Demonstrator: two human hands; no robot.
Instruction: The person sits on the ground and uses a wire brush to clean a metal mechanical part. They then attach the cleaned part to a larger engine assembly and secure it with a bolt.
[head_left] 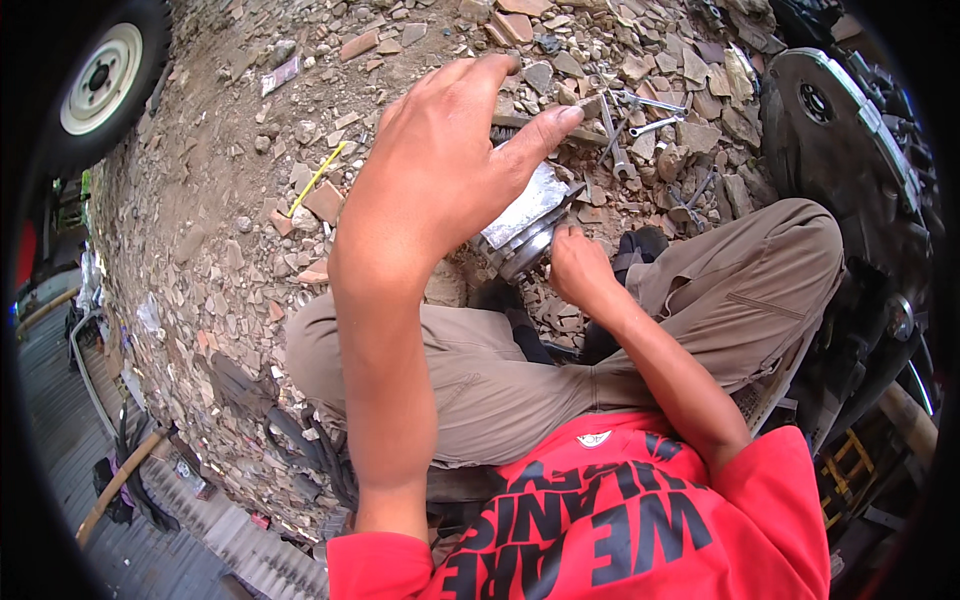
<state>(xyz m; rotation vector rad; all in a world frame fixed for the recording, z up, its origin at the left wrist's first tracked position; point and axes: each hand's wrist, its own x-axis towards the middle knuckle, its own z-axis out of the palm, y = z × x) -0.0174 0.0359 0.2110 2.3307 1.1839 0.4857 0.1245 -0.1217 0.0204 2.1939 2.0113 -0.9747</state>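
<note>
red shirt (640, 520): closest thing to the lens, bottom of the frame, both forearms come up out of it over the tan trousers (500, 385), knees folded in a squat.
left hand (440, 165): clamped down over the top of the metal part (525, 225), thumb stretched along its upper edge. Looks to me like it's just pinning the thing so it can't roll.
right hand (580, 268): fingers curled in at the lower end of the part, touching its round rim. Can't tell if it's pinching something small or just the rim itself.
metal part: shiny, blocky body with a round ribbed end, tilted, sitting under the left palm and just above the right hand, between the knees.
wrenches (635, 125): a few lying loose on the rubble just past the part, probably parked within easy reach.
ground (230, 200): broken stone and brick chips, yellow stick (318, 178) to the left.
wheel (100, 80): far upper left.
dark machinery (850, 170): right edge, a big round disc.
</note>
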